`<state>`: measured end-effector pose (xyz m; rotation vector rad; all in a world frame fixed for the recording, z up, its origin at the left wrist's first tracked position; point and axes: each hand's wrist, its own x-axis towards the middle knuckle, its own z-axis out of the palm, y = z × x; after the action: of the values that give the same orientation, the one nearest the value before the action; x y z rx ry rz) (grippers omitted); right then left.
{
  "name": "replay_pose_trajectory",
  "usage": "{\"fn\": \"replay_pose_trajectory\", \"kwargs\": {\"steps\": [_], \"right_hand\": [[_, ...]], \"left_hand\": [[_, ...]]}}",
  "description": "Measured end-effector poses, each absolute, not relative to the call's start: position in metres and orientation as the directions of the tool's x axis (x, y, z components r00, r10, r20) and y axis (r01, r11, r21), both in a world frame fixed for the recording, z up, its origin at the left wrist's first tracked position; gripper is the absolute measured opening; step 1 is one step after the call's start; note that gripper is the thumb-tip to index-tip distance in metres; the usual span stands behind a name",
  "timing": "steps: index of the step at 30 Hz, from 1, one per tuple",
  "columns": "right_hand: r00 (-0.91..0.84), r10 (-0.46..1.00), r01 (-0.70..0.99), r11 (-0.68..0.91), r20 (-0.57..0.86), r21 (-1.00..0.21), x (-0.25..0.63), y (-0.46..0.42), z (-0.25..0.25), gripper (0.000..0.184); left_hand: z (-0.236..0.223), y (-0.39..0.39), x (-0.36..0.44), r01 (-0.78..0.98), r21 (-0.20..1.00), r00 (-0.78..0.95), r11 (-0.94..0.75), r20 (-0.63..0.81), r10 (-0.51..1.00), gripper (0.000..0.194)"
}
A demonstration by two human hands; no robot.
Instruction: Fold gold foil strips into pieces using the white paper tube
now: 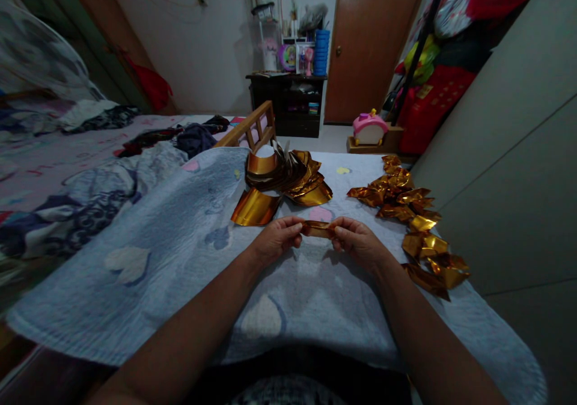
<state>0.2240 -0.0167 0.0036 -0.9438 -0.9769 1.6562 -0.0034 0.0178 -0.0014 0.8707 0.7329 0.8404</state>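
Facing a door (pixel 372 44), blue cloth (pixel 180 255) bears apparently gold foil (pixel 430 246).

Glossy foil strip (pixel 317 230), matt cloth cover (pixel 180 255), wooden door (pixel 369 50)

1. My left forearm (pixel 189 327) is bare and slants up and inward from the lower left.
2. My right forearm (pixel 421 315), bare too, mirrors it from the lower right.
3. My left hand (pixel 278 237) points inward, thumb (pixel 294 230) and fingers (pixel 293 220) pinched.
4. My right hand (pixel 357 241) faces it, pinching likewise, the two near but apart.
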Motion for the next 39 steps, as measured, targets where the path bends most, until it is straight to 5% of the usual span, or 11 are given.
{"fn": "replay_pose_trajectory", "kwargs": {"steps": [12, 19, 23, 27, 32, 39], "right_hand": [[-0.188, 0.965, -0.361, -0.241, -0.183, -0.901, 0.22, -0.016, 0.002, 0.033], [-0.126, 0.98, -0.368, -0.189, -0.153, -0.91, 0.22, -0.016, 0.003, 0.037], [-0.066, 0.986, -0.362, -0.165, -0.151, -0.917, 0.22, -0.015, 0.002, 0.038], [-0.009, 0.989, -0.327, -0.144, -0.149, -0.934, 0.221, -0.013, 0.0, 0.038], [0.022, 0.992, -0.237, -0.115, -0.124, -0.965, 0.221, -0.013, 0.0, 0.034], [0.042, 0.995, -0.128, -0.086, -0.092, -0.988, 0.222, -0.014, 0.003, 0.027]], "left_hand": [[0.003, 0.015, -0.002, -0.225, 0.926, 0.372, 0.303, -0.206, 0.905, 0.036], [0.002, 0.017, -0.007, 0.016, 0.994, 0.397, -0.106, 0.091, 0.913, 0.013], [0.002, 0.013, -0.007, 0.259, 0.818, 0.441, -0.513, 0.372, 0.817, 0.012], [-0.002, 0.01, -0.006, 0.344, 0.613, 0.539, -0.712, 0.492, 0.684, 0.017], [-0.007, 0.01, -0.006, 0.379, 0.481, 0.563, -0.79, 0.558, 0.61, 0.019], [-0.004, 0.008, -0.006, 0.379, 0.522, 0.546, -0.764, 0.541, 0.64, 0.018]]}}
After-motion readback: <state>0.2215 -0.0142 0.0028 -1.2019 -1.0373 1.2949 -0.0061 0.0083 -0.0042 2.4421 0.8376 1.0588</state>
